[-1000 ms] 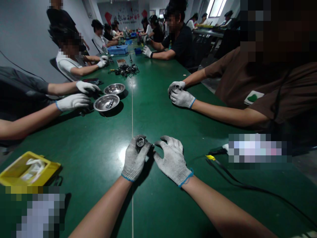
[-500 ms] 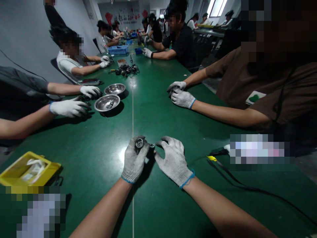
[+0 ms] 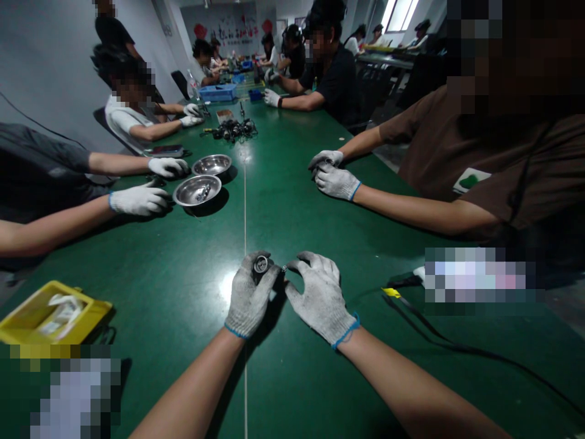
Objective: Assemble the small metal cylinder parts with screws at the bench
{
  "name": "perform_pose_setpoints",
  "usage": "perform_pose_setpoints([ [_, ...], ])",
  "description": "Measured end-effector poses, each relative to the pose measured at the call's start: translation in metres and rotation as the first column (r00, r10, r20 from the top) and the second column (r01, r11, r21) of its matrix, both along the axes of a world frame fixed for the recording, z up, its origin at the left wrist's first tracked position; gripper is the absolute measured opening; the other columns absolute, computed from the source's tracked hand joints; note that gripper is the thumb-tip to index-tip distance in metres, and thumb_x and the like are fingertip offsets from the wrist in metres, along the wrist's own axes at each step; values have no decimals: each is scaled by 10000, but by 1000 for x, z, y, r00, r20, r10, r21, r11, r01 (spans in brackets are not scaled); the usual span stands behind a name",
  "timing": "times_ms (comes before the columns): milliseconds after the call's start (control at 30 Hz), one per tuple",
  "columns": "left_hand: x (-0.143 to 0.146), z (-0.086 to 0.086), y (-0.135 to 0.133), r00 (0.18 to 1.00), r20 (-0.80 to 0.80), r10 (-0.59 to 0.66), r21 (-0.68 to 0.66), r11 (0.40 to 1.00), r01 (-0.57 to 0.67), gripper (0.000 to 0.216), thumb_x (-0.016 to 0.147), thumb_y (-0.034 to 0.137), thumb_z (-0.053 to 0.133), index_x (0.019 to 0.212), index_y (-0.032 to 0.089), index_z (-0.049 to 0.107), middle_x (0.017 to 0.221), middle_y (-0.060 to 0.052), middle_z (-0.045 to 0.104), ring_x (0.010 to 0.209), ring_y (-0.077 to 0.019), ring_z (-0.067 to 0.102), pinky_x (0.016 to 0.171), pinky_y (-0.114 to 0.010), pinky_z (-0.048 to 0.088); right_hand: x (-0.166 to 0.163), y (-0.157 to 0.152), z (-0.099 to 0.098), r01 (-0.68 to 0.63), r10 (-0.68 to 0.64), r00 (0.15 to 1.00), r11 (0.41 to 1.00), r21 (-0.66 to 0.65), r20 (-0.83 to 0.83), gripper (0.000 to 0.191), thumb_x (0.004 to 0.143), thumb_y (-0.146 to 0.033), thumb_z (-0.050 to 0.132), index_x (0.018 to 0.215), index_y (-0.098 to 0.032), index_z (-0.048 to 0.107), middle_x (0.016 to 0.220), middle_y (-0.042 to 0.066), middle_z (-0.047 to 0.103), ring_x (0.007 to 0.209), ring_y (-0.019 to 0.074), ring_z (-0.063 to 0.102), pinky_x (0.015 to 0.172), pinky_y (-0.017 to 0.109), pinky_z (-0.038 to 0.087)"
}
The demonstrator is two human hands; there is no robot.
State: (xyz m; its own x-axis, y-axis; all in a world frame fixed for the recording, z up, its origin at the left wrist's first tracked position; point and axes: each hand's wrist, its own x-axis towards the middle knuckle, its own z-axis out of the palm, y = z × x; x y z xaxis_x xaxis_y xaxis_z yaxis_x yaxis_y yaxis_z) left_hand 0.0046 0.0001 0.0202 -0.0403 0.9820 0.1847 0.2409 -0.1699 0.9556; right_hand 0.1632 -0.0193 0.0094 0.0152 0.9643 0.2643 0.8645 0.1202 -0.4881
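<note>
My left hand [image 3: 250, 294], in a white knit glove with a blue cuff, is closed around a small dark round part with a metal rim [image 3: 261, 264]. The rim faces up toward me, and the fingers cover most of the part's body. A tiny shiny metal piece [image 3: 284, 269] shows at its right side, by the fingertips of my right hand [image 3: 319, 292]. That hand, gloved alike, has its fingers curved, with a gap between thumb and index finger. Whether its fingertips touch the tiny piece is unclear.
Two steel bowls [image 3: 197, 191] stand ahead to the left, beside a co-worker's gloved hands [image 3: 141, 199]. A yellow bin [image 3: 91, 312] lies at left. Another co-worker's gloved hands [image 3: 337, 182] rest ahead right. A black cable [image 3: 429, 329] crosses the right side. Dark metal parts [image 3: 234, 129] are heaped farther off.
My left hand has shifted slightly right with the round part, closer to my right hand, which stays in place. The left co-worker's nearer hand has moved right, toward the bowls.
</note>
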Motion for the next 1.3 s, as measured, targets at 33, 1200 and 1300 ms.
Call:
perform_pose_setpoints([
  [33, 0, 0, 0, 1000, 4, -1, -1, 1000, 1, 289, 891, 347, 669, 1131, 186, 660, 896, -20, 726, 806, -171, 700, 771, -299, 569, 0, 0, 0, 0, 0, 1000, 1000, 0, 0, 261, 864, -328, 708, 1105, -247, 766, 1309, 117, 668, 1229, 350, 554, 1104, 532, 374],
  [1200, 1, 5, -2, 999, 21, 46, 5, 999, -46, 288, 870, 347, 687, 1111, 193, 657, 935, -34, 739, 853, -188, 706, 818, -325, 584, 0, 0, 1, -7, 8, 1000, 1000, 11, -6, 255, 861, -316, 696, 1098, -249, 760, 1304, 118, 667, 1222, 346, 549, 1105, 531, 364],
  [1300, 1, 4, -2, 999, 24, 49, 0, 999, -49, 295, 866, 352, 691, 1111, 191, 657, 959, -40, 741, 871, -192, 709, 828, -330, 585, 0, 0, 2, -11, 11, 1000, 1000, -6, 4, 292, 856, -313, 699, 1134, -246, 757, 1320, 122, 660, 1234, 351, 542, 1111, 535, 359],
])
